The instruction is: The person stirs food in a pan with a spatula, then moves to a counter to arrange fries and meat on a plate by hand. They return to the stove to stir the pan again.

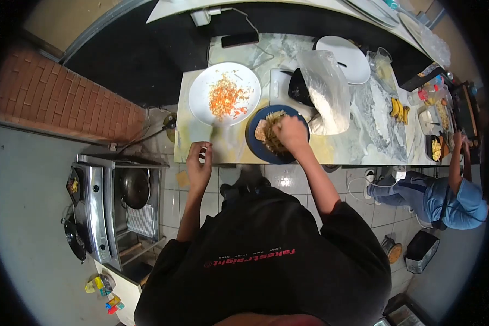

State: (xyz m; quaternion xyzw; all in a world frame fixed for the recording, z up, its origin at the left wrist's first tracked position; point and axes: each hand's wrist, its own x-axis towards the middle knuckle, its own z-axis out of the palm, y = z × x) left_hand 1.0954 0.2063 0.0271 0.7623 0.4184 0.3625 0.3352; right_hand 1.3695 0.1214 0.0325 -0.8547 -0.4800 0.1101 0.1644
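Observation:
My right hand reaches into a dark blue plate at the counter's front edge, its fingers closed in brownish-green shredded food. A pale pinkish lump of food lies beside them on the plate. My left hand is over the counter edge, left of the plate, fingers curled in. Whatever it may hold is not clear; a blurred greenish-grey shape shows just beyond its fingertips. Behind, a large white plate carries shredded orange and pale vegetables.
A plastic bag of white powder stands beside a black container on a white scale-like device. Another white plate, a phone and bananas are on the counter. At right, a person in blue works. A stove is left.

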